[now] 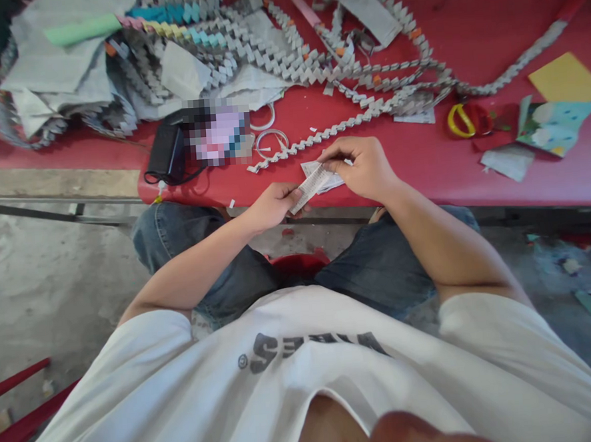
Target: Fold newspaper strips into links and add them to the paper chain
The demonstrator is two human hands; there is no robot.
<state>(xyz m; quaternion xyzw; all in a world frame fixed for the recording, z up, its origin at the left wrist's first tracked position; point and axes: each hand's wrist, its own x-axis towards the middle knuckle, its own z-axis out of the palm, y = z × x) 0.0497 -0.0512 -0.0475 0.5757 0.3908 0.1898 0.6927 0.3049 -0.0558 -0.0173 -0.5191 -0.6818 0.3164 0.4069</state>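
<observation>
A narrow strip of printed paper (309, 186) slants between my two hands, just over the front edge of the red table. My left hand (276, 203) pinches its lower end, thumb on top. At the upper end, the fingers of my right hand (365, 167) are closed on the same strip. More printed paper pieces (330, 183) lie on the table beneath, partly covered by my right hand. Just beyond my hands runs a zigzag chain of folded paper (315, 138), its loose end pointing left.
Folded-paper chains (276, 62) and paper sheets (61, 72) heap along the back of the red table (495, 42). A black box with a cable (166, 152) sits left, near white rings (272, 142). Yellow-handled scissors (460, 121), a yellow sheet (567, 78) and patterned paper (553, 128) lie right.
</observation>
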